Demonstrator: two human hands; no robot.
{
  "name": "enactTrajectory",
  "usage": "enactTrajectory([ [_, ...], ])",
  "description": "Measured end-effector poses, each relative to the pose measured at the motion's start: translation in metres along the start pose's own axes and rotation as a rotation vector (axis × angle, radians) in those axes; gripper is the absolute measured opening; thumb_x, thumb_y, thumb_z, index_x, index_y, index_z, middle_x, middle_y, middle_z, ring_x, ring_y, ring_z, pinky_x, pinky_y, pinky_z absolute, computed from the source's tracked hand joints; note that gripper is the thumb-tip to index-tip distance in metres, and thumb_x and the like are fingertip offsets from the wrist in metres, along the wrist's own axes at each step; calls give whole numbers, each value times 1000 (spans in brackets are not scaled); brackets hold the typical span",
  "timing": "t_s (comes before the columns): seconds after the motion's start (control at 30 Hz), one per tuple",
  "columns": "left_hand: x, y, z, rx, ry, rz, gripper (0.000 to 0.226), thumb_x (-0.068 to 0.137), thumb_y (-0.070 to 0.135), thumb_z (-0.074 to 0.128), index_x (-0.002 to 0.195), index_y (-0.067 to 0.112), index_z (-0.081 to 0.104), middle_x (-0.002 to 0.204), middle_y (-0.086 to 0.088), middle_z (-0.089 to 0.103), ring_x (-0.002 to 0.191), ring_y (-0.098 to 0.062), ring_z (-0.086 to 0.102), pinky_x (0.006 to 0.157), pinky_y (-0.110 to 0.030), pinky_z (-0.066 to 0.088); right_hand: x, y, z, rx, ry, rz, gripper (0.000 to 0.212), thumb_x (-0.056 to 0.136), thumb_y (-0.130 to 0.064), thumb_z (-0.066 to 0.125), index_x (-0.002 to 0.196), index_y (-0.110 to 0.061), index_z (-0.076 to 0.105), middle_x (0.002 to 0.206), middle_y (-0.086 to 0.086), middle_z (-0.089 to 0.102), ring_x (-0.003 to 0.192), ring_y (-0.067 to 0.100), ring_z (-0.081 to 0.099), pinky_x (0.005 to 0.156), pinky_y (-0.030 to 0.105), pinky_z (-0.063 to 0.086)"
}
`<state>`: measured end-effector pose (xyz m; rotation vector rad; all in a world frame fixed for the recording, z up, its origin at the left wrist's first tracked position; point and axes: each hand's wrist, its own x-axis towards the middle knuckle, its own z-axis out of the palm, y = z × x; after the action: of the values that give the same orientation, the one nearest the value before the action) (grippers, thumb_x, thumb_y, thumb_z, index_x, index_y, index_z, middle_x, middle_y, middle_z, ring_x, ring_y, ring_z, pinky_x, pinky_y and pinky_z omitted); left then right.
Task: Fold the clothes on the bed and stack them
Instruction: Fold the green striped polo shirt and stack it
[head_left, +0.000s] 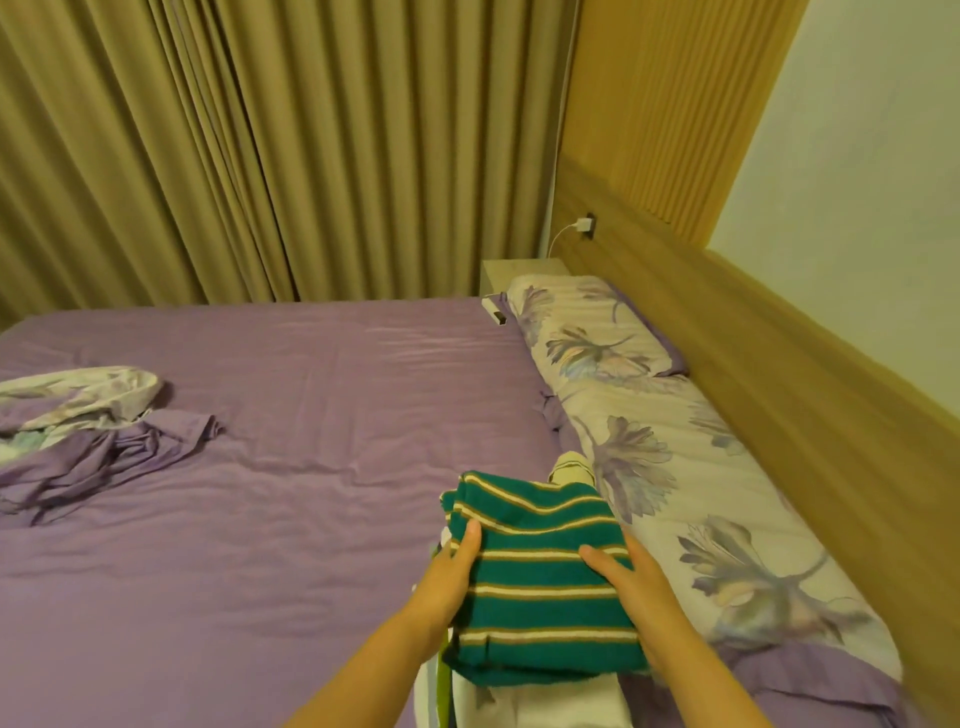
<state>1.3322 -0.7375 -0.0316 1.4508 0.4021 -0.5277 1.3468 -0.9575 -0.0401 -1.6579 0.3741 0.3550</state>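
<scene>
A folded green garment with white and tan stripes (540, 587) lies on top of a pile of lighter folded clothes (524, 704) near the right side of the purple bed (291, 493). My left hand (452, 574) holds its left edge, thumb lying on top. My right hand (631, 582) holds its right edge, thumb on top as well; the fingers of both hands are hidden beneath or beside the cloth. A pale piece of clothing (571, 466) pokes out just behind the green one.
A crumpled purple and floral sheet (88, 431) lies at the bed's left. Floral pillows (670, 457) run along the wooden headboard (810, 395) on the right. Curtains (260, 156) hang behind, with a small nightstand (524, 273) and a plugged-in charger (584, 225).
</scene>
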Motion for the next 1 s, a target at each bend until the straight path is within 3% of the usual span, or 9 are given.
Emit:
enactTrajectory([
  [0.13,22,-37,8,268,6,-82,66,95,39,53,146,21,16,147,-4,38,132,-24,41,109,-38,34,19,50,1,-279,-43,92,52,90,-35,59,137,-25,37,134,1,52,118,22,52,105,35,40],
  [0.2,26,-57,12,526,8,-8,77,94,25,57,149,19,3,150,-2,34,133,-21,41,109,-31,33,21,69,6,-489,-35,40,55,96,-25,49,145,-22,24,141,0,44,123,21,49,101,25,36],
  [0.27,31,-67,11,666,38,46,76,96,22,52,149,20,-3,150,-1,34,132,-20,43,108,-29,34,25,80,9,-636,-12,-14,52,100,-26,39,148,-23,18,146,0,39,128,19,44,105,27,33],
  [0.37,40,-66,5,680,118,11,64,100,20,42,150,20,2,148,-2,38,131,-22,44,106,-29,35,33,82,11,-704,17,-8,49,101,-30,34,147,-23,20,144,0,40,129,19,42,106,29,33],
  [0.47,38,-62,-1,761,174,-28,43,101,24,40,141,20,24,138,-4,50,120,-20,52,100,-29,40,37,84,14,-702,7,-9,51,100,-26,40,145,-16,21,142,5,42,127,22,45,104,29,37],
  [0.53,29,-61,-7,892,183,-54,31,102,31,36,131,21,36,131,-3,55,109,-18,55,96,-30,44,31,81,16,-864,53,-32,58,97,-35,42,146,-19,17,142,5,41,128,23,44,105,32,37],
  [0.63,8,-65,-17,1027,168,-80,36,102,34,36,136,22,38,136,-3,51,121,-19,51,100,-30,42,8,70,21,-1136,149,-111,67,94,-39,45,149,-19,12,151,3,29,139,22,29,113,34,30],
  [0.73,-21,-71,-29,1179,119,-92,43,101,33,40,142,20,36,142,-4,44,127,-21,46,104,-31,39,-28,60,35,-1313,84,-181,67,96,-36,44,151,-20,9,158,3,10,145,23,12,116,35,21],
  [1.0,-137,-87,-86,1312,82,-78,49,100,33,41,146,18,33,144,-8,39,128,-28,43,103,-36,39,-135,53,123,-1359,-142,-351,58,98,-32,41,149,-22,16,157,0,17,143,20,19,116,34,17],
])
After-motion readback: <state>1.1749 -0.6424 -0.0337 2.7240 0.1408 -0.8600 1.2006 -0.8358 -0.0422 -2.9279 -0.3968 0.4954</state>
